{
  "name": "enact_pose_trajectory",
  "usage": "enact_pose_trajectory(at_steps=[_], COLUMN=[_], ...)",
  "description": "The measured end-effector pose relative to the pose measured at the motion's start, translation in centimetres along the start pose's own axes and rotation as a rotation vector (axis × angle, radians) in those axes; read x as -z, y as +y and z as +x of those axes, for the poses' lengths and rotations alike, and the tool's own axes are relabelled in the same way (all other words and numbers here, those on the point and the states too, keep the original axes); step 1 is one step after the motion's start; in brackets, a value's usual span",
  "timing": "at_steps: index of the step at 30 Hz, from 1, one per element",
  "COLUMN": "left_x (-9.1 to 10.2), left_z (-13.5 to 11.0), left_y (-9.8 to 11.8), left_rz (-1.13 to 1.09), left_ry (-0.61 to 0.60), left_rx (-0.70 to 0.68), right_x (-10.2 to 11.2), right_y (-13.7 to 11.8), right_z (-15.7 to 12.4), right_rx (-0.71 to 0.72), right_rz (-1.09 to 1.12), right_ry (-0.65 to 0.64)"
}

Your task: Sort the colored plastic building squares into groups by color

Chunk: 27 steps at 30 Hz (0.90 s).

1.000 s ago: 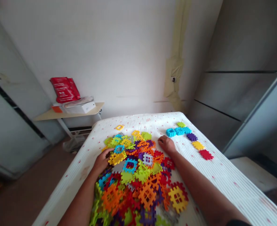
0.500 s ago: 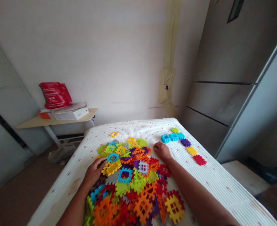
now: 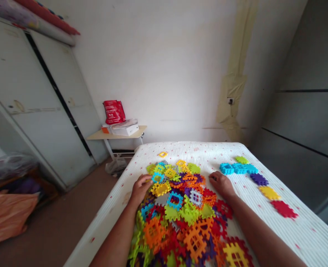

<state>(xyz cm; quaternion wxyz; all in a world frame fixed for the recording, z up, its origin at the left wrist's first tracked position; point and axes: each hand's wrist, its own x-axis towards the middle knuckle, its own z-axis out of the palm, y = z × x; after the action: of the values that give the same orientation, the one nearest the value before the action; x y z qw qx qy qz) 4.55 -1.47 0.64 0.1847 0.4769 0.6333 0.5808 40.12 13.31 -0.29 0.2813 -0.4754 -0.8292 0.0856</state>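
A heap of colourful plastic interlocking tiles (image 3: 175,214), solid and window-framed, lies between my forearms. My left hand (image 3: 141,188) rests at the heap's left edge, fingers loosely stretched beside a blue open-frame tile (image 3: 157,178) and a yellow tile (image 3: 160,188). No tile shows in its grasp. Right of the heap, my right hand (image 3: 222,182) lies on the cloth with fingers curled in; nothing is visible in it. Near it sit joined blue tiles (image 3: 239,168), then a green (image 3: 241,160), a purple (image 3: 259,179), a yellow (image 3: 269,193) and a red tile (image 3: 284,209).
A white dotted cloth (image 3: 112,217) covers the table. One yellow frame tile (image 3: 162,154) lies alone near the back. Behind on the left, a small side table (image 3: 97,135) bears a red bag (image 3: 114,112) and a white box (image 3: 126,129). A grey fridge (image 3: 305,126) stands right.
My view has turned to the left, so the whole scene sits further right and more of the cupboard shows. Both hands keep about the same places beside the heap; no tile has visibly moved.
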Motion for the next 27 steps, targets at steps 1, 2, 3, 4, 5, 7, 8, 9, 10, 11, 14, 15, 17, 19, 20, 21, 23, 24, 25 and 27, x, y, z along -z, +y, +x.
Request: enact_pose_trajectory(at_steps=[1, 2, 3, 4, 5, 7, 8, 9, 10, 11, 14, 15, 17, 19, 20, 21, 23, 24, 25, 27], left_x=[0.1, 0.2, 0.3, 0.4, 0.4, 0.3, 0.2, 0.1, 0.0, 0.0, 0.1, 0.3, 0.6, 0.9, 1.1, 1.1, 1.1, 1.0, 0.8, 0.5], left_z=[-0.1, -0.2, -0.2, -0.3, -0.4, -0.6, -0.6, -0.7, -0.7, -0.8, -0.8, -0.7, -0.5, -0.4, -0.3, -0.2, -0.3, -0.3, -0.4, -0.7], left_y=[0.1, 0.3, 0.4, 0.6, 0.9, 1.3, 1.5, 1.7, 1.9, 2.1, 2.4, 2.5, 2.6, 2.8, 2.9, 3.1, 3.6, 3.9, 4.3, 5.1], left_rz=[0.000, -0.001, -0.002, -0.004, -0.007, -0.015, -0.021, -0.028, -0.037, -0.048, -0.091, -0.108, -0.146, -0.187, -0.207, -0.223, -0.244, -0.250, -0.256, -0.284], left_ry=[0.013, 0.024, 0.032, 0.039, 0.043, 0.045, 0.044, 0.042, 0.043, 0.048, 0.092, 0.113, 0.152, 0.172, 0.173, 0.168, 0.149, 0.139, 0.127, 0.100], left_rx=[0.002, 0.008, 0.019, 0.034, 0.050, 0.078, 0.087, 0.093, 0.098, 0.102, 0.120, 0.126, 0.130, 0.122, 0.114, 0.107, 0.098, 0.097, 0.101, 0.106], right_x=[0.1, 0.1, 0.2, 0.3, 0.3, 0.4, 0.4, 0.4, 0.3, 0.3, 0.1, 0.0, 0.1, 0.3, 0.4, 0.7, 1.2, 1.6, 2.0, 2.8], right_y=[-0.1, -0.2, -0.2, -0.3, -0.3, -0.4, -0.4, -0.4, -0.3, -0.3, -0.1, 0.0, 0.1, 0.2, 0.1, 0.0, -0.7, -1.4, -2.2, -4.5], right_z=[-0.1, -0.1, -0.2, -0.2, -0.3, -0.3, -0.3, -0.2, -0.2, -0.2, 0.0, 0.0, 0.0, 0.0, 0.0, 0.1, 0.2, 0.3, 0.3, 0.3], right_rx=[0.000, 0.000, -0.001, 0.000, 0.001, -0.001, -0.006, -0.011, -0.016, -0.018, -0.014, -0.011, -0.011, -0.025, -0.033, -0.037, -0.024, -0.006, 0.017, 0.078], right_rz=[-0.001, -0.001, 0.001, 0.005, 0.009, 0.012, 0.011, 0.009, 0.008, 0.006, 0.012, 0.019, 0.045, 0.087, 0.111, 0.133, 0.166, 0.181, 0.196, 0.229], right_ry=[-0.002, -0.002, -0.001, 0.001, 0.000, -0.005, -0.009, -0.012, -0.015, -0.018, -0.020, -0.018, -0.015, -0.017, -0.018, -0.020, -0.014, -0.007, 0.004, 0.024])
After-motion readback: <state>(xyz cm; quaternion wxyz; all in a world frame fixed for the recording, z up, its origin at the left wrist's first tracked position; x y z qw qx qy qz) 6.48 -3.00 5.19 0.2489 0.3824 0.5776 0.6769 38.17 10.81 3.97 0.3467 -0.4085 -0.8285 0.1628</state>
